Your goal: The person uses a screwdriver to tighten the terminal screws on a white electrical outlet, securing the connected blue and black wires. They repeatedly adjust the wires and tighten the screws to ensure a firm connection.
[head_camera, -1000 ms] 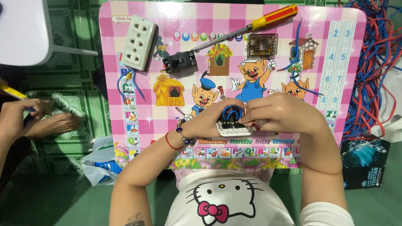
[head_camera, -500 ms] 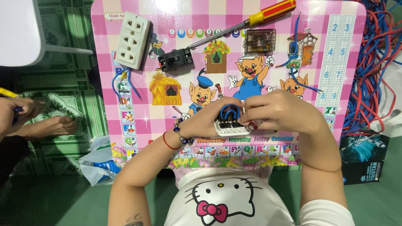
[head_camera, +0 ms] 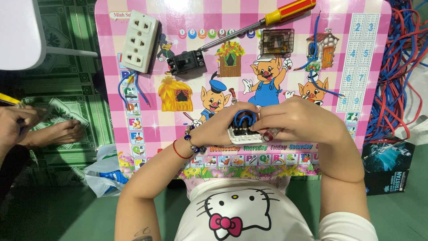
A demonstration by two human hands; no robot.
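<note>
Far left of the frame, mid-height: another person's hand (head_camera: 15, 127) holding a yellow tool (head_camera: 9, 99), with a bare foot (head_camera: 58, 133) on the green patterned floor mat (head_camera: 67, 89). Not part of the work at centre.

Lower left: crumpled plastic bag (head_camera: 104, 176) at the edge of the tabletop (head_camera: 356, 80), a pink checked children's board printed with cartoon pigs.

Upper left of the tabletop: white socket block (head_camera: 140, 41), lying flat; loose blue wire (head_camera: 129, 87) just below it.

Upper centre: black switch part (head_camera: 186, 61); screwdriver (head_camera: 263, 21) with red and yellow handle, lying diagonally, untouched; small dark framed component (head_camera: 277, 41) just right of its shaft.

Centre, low on the tabletop: white wiring module (head_camera: 243, 134) with short blue wire loops (head_camera: 244, 117) arching over its top. The left hand (head_camera: 218, 127), beaded bracelet and red cord at the wrist, has its grip closed on the module's left side. The right hand (head_camera: 296, 120) has its grip closed over the right side, fingers bent toward the loops; a small red-tipped piece shows under it, too hidden to identify.

Step in hand, by judgement: seating or dressing the blue loops into the module's terminals. The next move likely calls for steadying the module with the left hand while fingertips press each wire end home, or for the screwdriver.

Right edge: tangle of red and blue wires (head_camera: 397, 76); dark printed box (head_camera: 387, 167) below.
</note>
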